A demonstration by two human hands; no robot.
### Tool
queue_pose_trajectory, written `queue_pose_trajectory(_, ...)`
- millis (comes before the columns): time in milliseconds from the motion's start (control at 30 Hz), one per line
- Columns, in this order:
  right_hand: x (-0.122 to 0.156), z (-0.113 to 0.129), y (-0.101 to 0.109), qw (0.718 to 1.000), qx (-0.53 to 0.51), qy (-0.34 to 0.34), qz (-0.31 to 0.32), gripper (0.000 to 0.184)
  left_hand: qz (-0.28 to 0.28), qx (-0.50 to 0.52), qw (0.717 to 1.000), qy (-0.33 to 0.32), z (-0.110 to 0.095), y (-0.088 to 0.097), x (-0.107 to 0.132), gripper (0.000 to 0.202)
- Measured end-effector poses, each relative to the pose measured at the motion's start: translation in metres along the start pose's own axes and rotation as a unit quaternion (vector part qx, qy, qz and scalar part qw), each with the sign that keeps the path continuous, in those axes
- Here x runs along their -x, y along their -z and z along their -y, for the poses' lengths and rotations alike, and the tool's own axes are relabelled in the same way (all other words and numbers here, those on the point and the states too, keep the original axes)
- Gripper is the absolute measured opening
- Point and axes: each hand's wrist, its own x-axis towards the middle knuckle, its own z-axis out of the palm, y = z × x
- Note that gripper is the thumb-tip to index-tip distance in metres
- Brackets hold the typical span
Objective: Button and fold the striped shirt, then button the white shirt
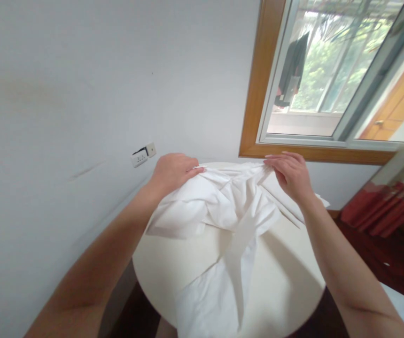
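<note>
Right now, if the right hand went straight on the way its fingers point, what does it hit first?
Probably the white cloth: the right hand points left along its bunched far edge, with the left hand beyond. Depth unclear.

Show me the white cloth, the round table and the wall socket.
white cloth (230, 197), head view, on its crumpled middle.
round table (286, 277), head view, on the bare top beside the cloth.
wall socket (139, 158), head view, on its white faceplate.
</note>
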Motion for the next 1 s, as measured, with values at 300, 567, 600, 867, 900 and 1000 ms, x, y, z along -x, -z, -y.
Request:
queue_pose_trajectory(300, -0.036, -0.008, 0.031, 0.991, -0.042, -0.080, -0.094, 0.025, -0.206, 0.081, 0.974, 0.051, 0.008, 0.043, -0.004, 0.041)
queue_pose_trajectory(567, -0.007, 0.020, -0.026, 0.940, -0.272, -0.203, -0.045, 0.022, 0.099, 0.208, 0.973, -0.012, -0.015, -0.024, 0.002, 0.027)
queue_pose_trajectory(600, -0.001, 0.025, -0.036, 0.936, -0.277, -0.212, -0.034, 0.022, 0.084, 0.223, 0.971, -0.005, -0.025, -0.036, 0.006, 0.025)
queue_pose_trajectory(867, 0.029, 0.043, -0.082, 0.898, -0.297, -0.317, -0.069, 0.020, 0.049, 0.502, 0.861, 0.070, -0.106, -0.088, 0.040, 0.029)
queue_pose_trajectory(900, 0.033, 0.042, -0.087, 0.892, -0.299, -0.333, -0.067, 0.021, 0.049, 0.528, 0.845, 0.074, -0.109, -0.093, 0.044, 0.030)
queue_pose_trajectory(1000, 0.048, 0.042, -0.101, 0.882, -0.297, -0.365, -0.037, 0.023, 0.075, 0.593, 0.799, 0.069, -0.114, -0.112, 0.056, 0.033)
